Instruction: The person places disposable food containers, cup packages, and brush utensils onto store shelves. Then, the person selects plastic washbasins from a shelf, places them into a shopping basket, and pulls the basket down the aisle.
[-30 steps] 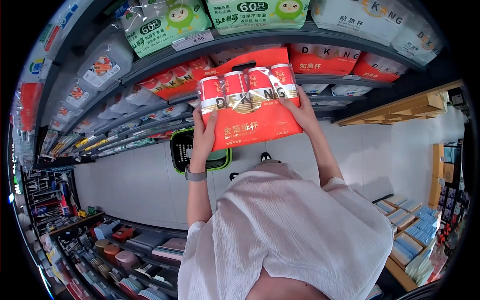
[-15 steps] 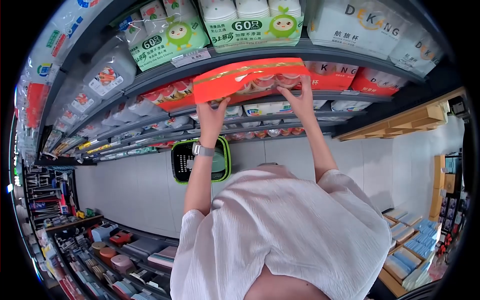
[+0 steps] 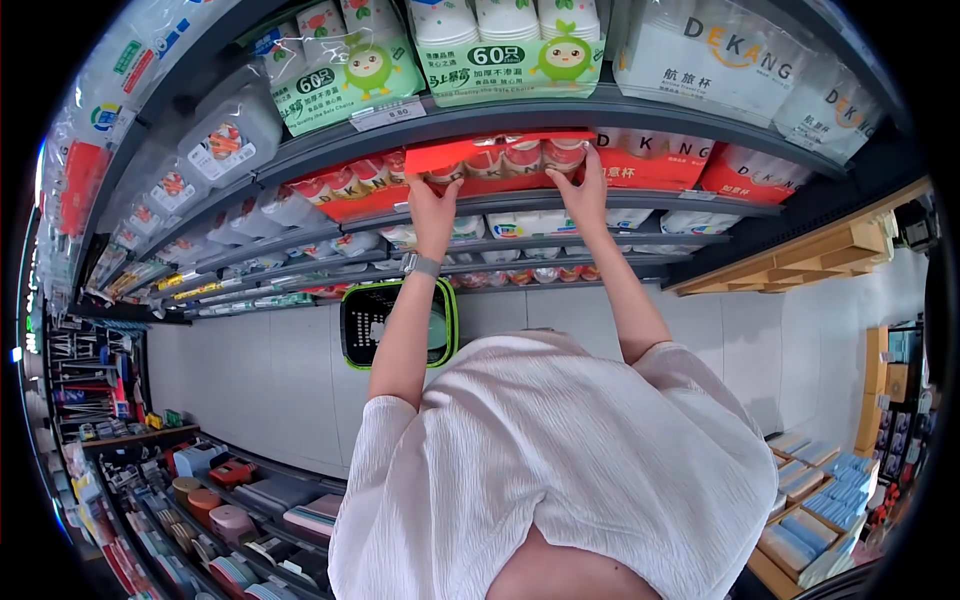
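Note:
A red pack of paper cups [image 3: 505,172] sits at the second shelf level, between similar red packs. Its cups show through the front, below a red top flap. My left hand [image 3: 433,208] grips its lower left end, with the thumb at the front and the fingers partly hidden. At the right end, my right hand [image 3: 584,192] holds it with the thumb low and the fingers up along the edge.
Green-labelled cup packs [image 3: 510,62] and white DEKANG packs [image 3: 712,58] stand on the shelf above. More red packs [image 3: 655,160] lie to the right. On the floor below is a black basket with a green rim [image 3: 400,322]. Wooden display units [image 3: 800,255] stand at the right.
Both hands have moved the red pack in toward the shelf. Its broad red top has tilted away, so more of the cup front shows.

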{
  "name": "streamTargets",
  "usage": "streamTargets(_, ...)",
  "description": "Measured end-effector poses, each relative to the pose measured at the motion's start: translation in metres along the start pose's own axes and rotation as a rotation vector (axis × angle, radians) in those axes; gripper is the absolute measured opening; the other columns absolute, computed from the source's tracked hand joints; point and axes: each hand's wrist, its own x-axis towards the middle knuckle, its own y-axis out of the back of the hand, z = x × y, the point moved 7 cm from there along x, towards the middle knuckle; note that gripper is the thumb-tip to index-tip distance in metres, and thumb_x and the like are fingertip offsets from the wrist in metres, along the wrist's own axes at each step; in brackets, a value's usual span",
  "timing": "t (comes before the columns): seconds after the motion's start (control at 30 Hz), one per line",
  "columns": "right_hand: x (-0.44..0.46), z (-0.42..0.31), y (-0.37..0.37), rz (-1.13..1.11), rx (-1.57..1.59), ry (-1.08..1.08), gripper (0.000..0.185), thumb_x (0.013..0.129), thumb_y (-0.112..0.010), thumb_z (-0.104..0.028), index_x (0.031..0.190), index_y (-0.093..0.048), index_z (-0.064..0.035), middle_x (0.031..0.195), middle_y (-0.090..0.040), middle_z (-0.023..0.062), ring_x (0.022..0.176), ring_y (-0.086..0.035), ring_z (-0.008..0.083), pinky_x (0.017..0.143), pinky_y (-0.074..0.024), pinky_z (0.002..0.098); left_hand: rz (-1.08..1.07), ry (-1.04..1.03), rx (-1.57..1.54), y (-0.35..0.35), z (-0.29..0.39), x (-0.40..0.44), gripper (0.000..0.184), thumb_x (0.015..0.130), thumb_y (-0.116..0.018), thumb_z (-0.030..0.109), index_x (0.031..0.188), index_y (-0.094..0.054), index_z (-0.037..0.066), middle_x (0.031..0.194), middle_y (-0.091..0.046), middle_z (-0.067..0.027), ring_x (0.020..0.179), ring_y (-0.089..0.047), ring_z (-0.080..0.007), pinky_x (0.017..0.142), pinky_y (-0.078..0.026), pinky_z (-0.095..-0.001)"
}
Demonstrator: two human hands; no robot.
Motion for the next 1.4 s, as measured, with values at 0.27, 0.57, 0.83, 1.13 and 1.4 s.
streamTargets(0.27, 0.002, 0.012, -0.003, -0.155, -0.106, -0.116, 0.066, 0.08, -0.082, -0.026, 0.126, -0.045, 0.0038, 0.107, -0.066, 0.0258, 0.1, -0.065, 0.0438, 0.082, -0.0521, 0.0466, 0.004, 0.015, 0.125, -0.011, -0.017, 0.0, 0.041, 0.093, -0.068, 0.02, 0.115, -0.044, -0.005, 0.101, -0.066, -0.0296, 0.094, -0.065, -0.0468, 0.077, -0.052, -0.0466)
streamTargets(0.57, 0.002, 0.006, -0.021, -0.291, -0.748, -0.14, 0.046, 0.093, -0.064, -0.043, 0.08, -0.062, 0.0012, 0.067, -0.066, 0.0198, 0.065, -0.066, 0.0424, 0.061, -0.054, 0.0458, -0.009, 0.087, 0.766, -0.01, -0.01, 0.005, 0.048, 0.101, -0.052, 0.039, 0.074, -0.066, 0.003, 0.059, -0.064, -0.0199, 0.058, -0.066, -0.04, 0.052, -0.054, -0.0499)
streamTargets(0.83, -0.1, 0.012, -0.048, -0.502, -0.407, -0.016, 0.035, 0.094, -0.062, -0.028, 0.07, -0.063, -0.0028, 0.067, -0.066, 0.0192, 0.064, -0.065, 0.0393, 0.062, -0.0528, 0.0485, -0.262, 0.372, 0.583, 0.039, -0.08, -0.124, 0.034, 0.095, -0.058, 0.031, 0.076, -0.068, 0.004, 0.069, -0.066, -0.0221, 0.068, -0.066, -0.043, 0.062, -0.054, -0.0526)
streamTargets(1.13, -0.213, 0.051, -0.12, -0.89, -0.239, -0.099, 0.025, 0.091, -0.066, -0.023, 0.08, -0.067, 0.0002, 0.069, -0.065, 0.0191, 0.064, -0.065, 0.037, 0.062, -0.05, 0.0448, -0.594, 1.373, 0.78, 0.244, -0.184, -0.558, 0.04, 0.084, -0.064, 0.033, 0.095, -0.07, -0.005, 0.101, -0.069, -0.0286, 0.1, -0.067, -0.0443, 0.089, -0.054, -0.0487)
streamTargets(1.4, -0.324, 0.004, -0.181, -1.232, -0.061, -0.029, 0.022, 0.089, -0.068, -0.021, 0.087, -0.067, 0.0009, 0.067, -0.064, 0.016, 0.058, -0.064, 0.0276, 0.059, -0.0495, 0.038, -0.507, 1.691, 0.595, 0.278, -0.13, -0.871, 0.043, 0.084, -0.062, 0.033, 0.099, -0.072, -0.006, 0.098, -0.072, -0.0251, 0.095, -0.071, -0.0365, 0.083, -0.055, -0.0426)
